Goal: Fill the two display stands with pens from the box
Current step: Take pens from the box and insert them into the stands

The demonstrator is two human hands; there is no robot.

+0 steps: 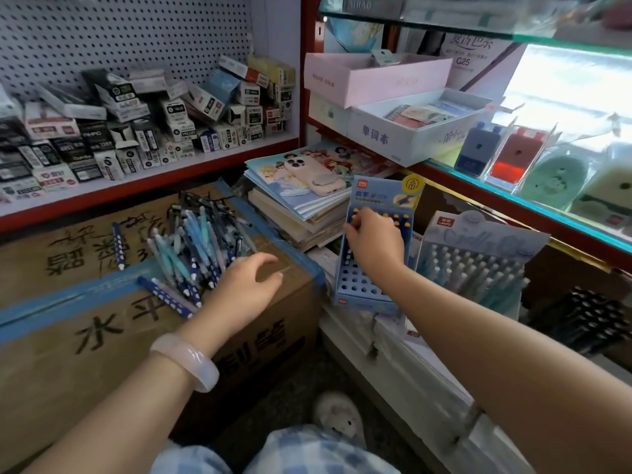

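Note:
A heap of loose blue and white pens [191, 244] lies on top of a taped cardboard box [102, 336]. My left hand [246, 285] hovers with relaxed, spread fingers at the right edge of the heap and holds nothing. To the right stands a blue display stand [362, 285]; its lower holes are bare and orange-capped pens sit in its upper rows. My right hand [374, 241] is over that stand, fingers curled, pinching a pen [348, 257] at its left column. A second pale-blue stand [478, 265] further right is packed with pens.
A stack of books [301, 206] with a pink phone [314, 174] on top sits behind the stand. Small boxes crowd the left shelf [136, 131]. A glass counter [547, 206] runs along the right, with a rack of black pens [588, 319] below it.

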